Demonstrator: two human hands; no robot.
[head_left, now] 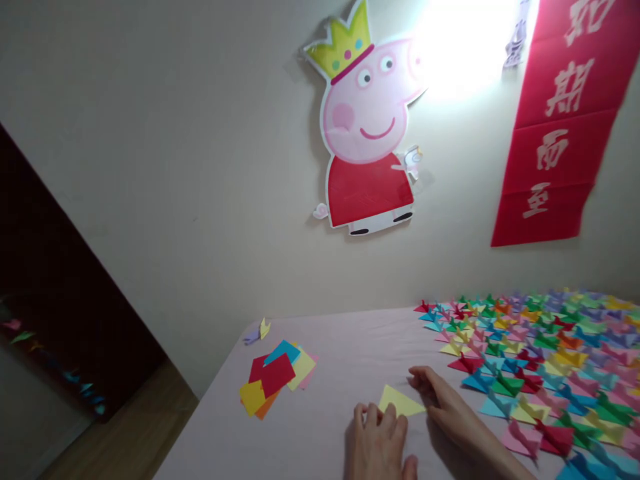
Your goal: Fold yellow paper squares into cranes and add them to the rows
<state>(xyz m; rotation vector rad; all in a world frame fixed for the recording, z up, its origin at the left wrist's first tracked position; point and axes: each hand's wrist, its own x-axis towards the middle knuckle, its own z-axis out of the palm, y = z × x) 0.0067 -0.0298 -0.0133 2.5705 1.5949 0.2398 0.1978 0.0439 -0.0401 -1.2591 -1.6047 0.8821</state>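
A pale yellow sheet of origami paper (400,403), folded into a triangle, lies on the pink-covered table in front of me. My left hand (381,440) rests palm down at its near-left edge, fingers apart and bent, fingertips on or against the paper. On the other side, my right hand (445,403) is turned on its side with its thumb beside the triangle's right corner. Its fingers curve above and apart from the thumb, with nothing seen between them. Whether the thumb touches the paper is hard to make out.
Loose coloured paper squares (273,377) overlap at the left of the table (345,340). Behind them stand small folded pieces (258,332), purple and yellow. Rows of colourful paper cranes (545,363) fill the right side. A pig cutout (370,190) and red banner (545,167) hang on the wall.
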